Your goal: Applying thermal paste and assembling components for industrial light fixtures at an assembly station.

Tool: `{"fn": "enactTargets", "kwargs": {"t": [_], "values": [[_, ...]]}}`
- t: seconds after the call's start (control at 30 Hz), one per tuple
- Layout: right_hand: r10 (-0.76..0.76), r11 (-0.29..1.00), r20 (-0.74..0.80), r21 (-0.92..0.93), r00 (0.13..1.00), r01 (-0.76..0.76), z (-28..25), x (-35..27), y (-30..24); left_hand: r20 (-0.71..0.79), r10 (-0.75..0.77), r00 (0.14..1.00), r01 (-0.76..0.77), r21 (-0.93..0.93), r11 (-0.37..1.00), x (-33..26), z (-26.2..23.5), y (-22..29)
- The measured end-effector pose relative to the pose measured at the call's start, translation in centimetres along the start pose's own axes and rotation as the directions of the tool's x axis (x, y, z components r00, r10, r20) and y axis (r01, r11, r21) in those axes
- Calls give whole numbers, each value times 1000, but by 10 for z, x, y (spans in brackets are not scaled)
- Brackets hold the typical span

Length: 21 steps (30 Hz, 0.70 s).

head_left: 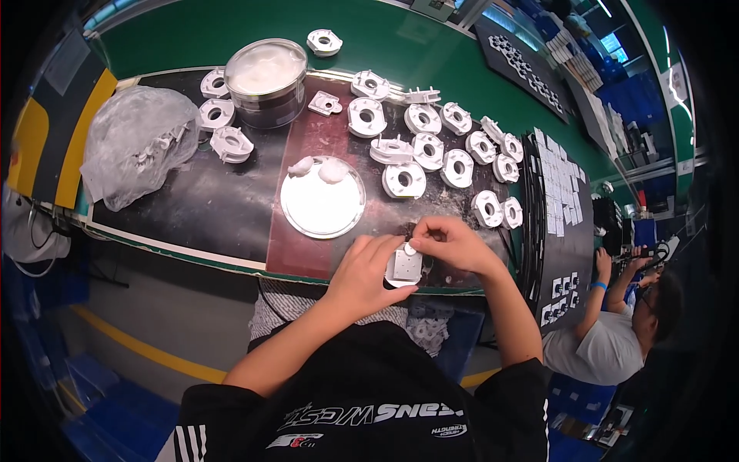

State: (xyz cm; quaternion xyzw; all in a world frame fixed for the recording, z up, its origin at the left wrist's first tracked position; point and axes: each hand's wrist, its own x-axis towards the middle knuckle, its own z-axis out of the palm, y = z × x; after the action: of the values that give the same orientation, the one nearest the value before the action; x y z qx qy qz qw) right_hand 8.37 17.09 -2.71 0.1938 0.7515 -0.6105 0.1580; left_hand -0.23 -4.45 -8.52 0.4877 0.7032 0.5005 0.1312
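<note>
White plastic makes up the held part (406, 269), a rounded piece with a square plate on top, at the table's near edge in front of the torso. The left hand (360, 273) is clamped on its left side, thumb along the near rim; the right hand (446, 242) has thumb and forefinger together on one small white piece (410, 249) at the part's far edge.

The tabletop (185, 208) is black, scuffed, crossed by a dark red band, with green beyond. Just past the hands lies one round silver lid (319, 212) bearing two main white tufts (333, 170). Farther off stands one round tin (269, 112) filled with white fluff. About fifteen white ring-shaped parts (391, 150) spread to its right, three sit at its left, one behind it, and one smaller flat part (325, 103) lies just beside it. One clear plastic bag (112, 169) with white pieces inside rests at the left.

On the right, a dark board (566, 250) carries many small pale pieces, too small to count; past it sits one co-worker (608, 346). The floor (115, 296) is grey with a yellow line.
</note>
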Motion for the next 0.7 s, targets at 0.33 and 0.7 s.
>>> {"fn": "enactTargets", "kwargs": {"t": [0.33,0.7], "values": [[-59,989,-60,129,996,66,2,1,13,9,-1,1000,1,40,999,1,0,1],[-166,912,-321,309,932,269,5,-24,42,-48,-76,996,71,-106,992,-2,-10,29]]}}
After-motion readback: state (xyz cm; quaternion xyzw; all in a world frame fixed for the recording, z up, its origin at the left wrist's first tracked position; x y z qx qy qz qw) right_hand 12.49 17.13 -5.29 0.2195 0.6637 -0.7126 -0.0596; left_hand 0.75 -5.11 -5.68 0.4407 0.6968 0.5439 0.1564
